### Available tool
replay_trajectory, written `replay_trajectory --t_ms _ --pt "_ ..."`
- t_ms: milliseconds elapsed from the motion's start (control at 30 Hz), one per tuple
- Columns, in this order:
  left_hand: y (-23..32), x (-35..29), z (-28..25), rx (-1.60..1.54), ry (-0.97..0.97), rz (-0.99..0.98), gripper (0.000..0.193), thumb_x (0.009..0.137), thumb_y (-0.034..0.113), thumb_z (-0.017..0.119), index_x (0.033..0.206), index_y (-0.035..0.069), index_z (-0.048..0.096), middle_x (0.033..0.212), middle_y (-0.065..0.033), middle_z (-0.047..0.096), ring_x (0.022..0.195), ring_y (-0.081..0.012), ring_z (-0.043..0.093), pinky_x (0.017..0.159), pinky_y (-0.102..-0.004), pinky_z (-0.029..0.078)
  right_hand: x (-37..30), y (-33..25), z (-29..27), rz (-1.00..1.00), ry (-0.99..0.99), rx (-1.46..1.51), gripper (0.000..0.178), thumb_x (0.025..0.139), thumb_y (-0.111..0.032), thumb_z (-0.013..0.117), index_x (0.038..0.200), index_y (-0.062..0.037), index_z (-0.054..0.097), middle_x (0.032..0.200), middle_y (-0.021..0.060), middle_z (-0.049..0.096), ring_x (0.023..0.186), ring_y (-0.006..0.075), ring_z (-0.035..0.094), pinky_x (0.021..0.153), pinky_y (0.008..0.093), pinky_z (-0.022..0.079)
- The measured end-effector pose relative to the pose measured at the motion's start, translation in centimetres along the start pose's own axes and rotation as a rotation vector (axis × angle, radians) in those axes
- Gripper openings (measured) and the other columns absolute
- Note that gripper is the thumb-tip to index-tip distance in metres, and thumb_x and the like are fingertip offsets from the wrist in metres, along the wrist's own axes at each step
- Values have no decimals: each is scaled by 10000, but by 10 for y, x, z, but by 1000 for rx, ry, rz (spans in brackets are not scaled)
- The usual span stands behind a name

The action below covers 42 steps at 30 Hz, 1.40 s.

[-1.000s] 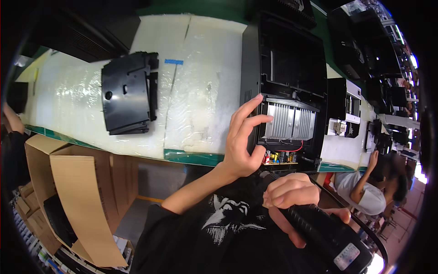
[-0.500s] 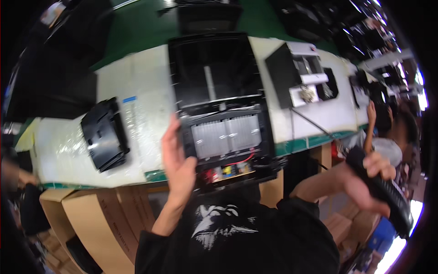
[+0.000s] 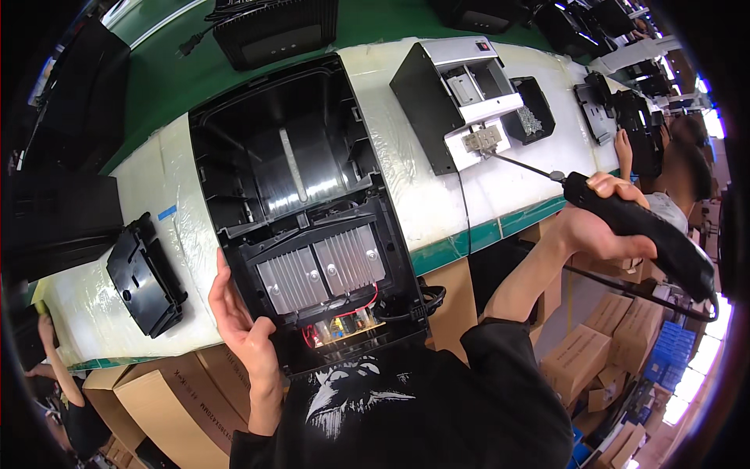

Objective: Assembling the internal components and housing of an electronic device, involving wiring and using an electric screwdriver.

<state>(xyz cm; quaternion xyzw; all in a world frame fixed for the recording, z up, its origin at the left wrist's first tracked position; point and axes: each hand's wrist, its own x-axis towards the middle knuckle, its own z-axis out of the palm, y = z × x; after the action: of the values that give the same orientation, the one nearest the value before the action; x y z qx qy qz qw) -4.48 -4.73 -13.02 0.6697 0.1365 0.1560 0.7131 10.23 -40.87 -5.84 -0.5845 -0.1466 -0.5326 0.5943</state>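
Observation:
My left hand (image 3: pixel 246 332) holds the near left side of a large black plastic housing (image 3: pixel 301 133), its fingers along the outside wall and thumb at the edge. Inside the housing's near part are two finned metal heat sinks (image 3: pixel 324 270) and a small circuit board (image 3: pixel 344 328) with red wire. My right hand (image 3: pixel 605 227) is wrapped round a black electric screwdriver (image 3: pixel 648 238). Its long bit points left, with the tip at the metal outlet block (image 3: pixel 482 140) of a grey-and-black screw feeder (image 3: pixel 461 86). Whether a screw sits on the tip is too small to tell.
A black tray of screws (image 3: pixel 530 117) stands beside the feeder. Left on the white-covered bench (image 3: pixel 168 184) lies a black plastic panel (image 3: pixel 144 273). Cardboard boxes (image 3: pixel 176 402) stand below the front edge. Other people's hands (image 3: pixel 623 148) work at the far right and left.
The view has turned, so the housing and feeder now appear further left and tilted. My right hand with the screwdriver appears higher; my left hand stays on the housing's side.

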Motion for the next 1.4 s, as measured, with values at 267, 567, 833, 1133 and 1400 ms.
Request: replay_trajectory --t_ms 267,567,833,1133,1400 --pt "-3 2 1 33 -4 8 788 472 -125 352 1246 20 381 1468 -212 248 1394 -305 187 1148 -378 95 44 33 32 351 -216 208 680 859 -669 361 916 -8 508 709 121 562 531 209 516 498 312 440" --pt "3 1 2 -12 -1 2 782 487 -136 341 1251 26 383 1469 -209 251 1399 -303 170 1148 -385 75 27 13 84 -127 -60 -190 654 945 -269 504 1417 -170 62 784 124 523 521 134 513 355 231 417" --pt "2 1 -1 -8 -24 19 751 502 -144 335 1232 26 388 1472 -203 248 1396 -291 183 1143 -376 94 42 28 77 -36 -205 -40 589 942 -253 505 1398 -134 151 726 115 541 485 154 504 378 256 429" --pt "5 2 -1 -59 -15 -35 705 524 -163 334 1201 18 406 1471 -218 245 1394 -296 190 1139 -367 117 45 45 116 254 -396 -218 235 948 -243 474 1068 -55 399 636 99 552 447 153 512 404 260 419" --pt "-4 5 -6 -40 -38 23 696 479 -102 330 1160 8 422 1448 -235 292 1377 -312 239 1128 -360 150 77 -51 70 396 -646 311 665 860 -622 413 953 30 511 702 125 543 588 193 552 577 304 474"
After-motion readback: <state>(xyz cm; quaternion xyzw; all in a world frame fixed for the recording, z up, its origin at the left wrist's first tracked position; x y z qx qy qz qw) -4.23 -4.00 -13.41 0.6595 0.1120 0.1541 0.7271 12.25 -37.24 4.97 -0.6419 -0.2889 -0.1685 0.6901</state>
